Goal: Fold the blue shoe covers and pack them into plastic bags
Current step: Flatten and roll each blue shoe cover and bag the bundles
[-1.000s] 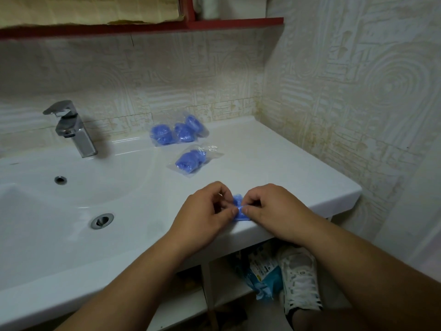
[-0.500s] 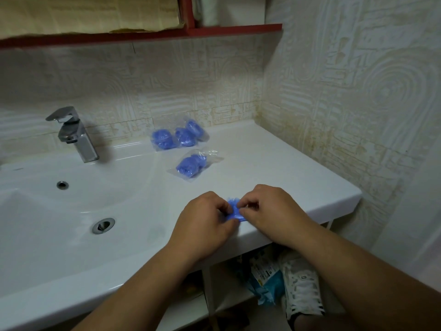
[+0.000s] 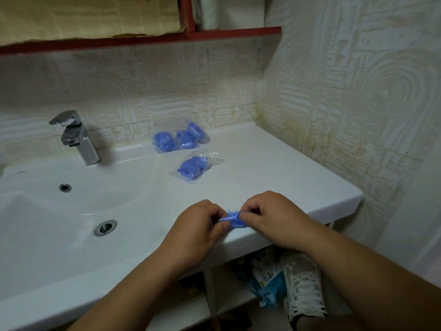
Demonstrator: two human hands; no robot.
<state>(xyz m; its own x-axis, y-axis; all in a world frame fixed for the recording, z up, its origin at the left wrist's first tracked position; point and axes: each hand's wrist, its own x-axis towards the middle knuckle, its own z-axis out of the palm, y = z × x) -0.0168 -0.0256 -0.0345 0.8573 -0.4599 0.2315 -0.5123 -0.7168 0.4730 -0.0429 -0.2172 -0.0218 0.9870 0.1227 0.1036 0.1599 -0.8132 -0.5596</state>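
Observation:
A small folded blue shoe cover (image 3: 232,219) is pinched between both my hands at the front edge of the white counter (image 3: 274,173). My left hand (image 3: 198,225) grips its left end and my right hand (image 3: 274,218) grips its right end; fingers hide most of it. Farther back, a clear plastic bag with blue shoe covers inside (image 3: 193,167) lies on the counter. Behind that one, by the wall, lie more bagged blue shoe covers (image 3: 181,139).
The sink basin (image 3: 71,211) with its drain (image 3: 105,227) and a chrome tap (image 3: 76,137) fills the left. A tiled wall closes the right side. A red shelf (image 3: 214,34) hangs above. Below the counter are a white shoe (image 3: 304,287) and a blue package (image 3: 269,285).
The view shifted slightly. My hands stayed at the counter's front edge and kept working the shoe cover, which now looks rolled flatter and longer between my fingers.

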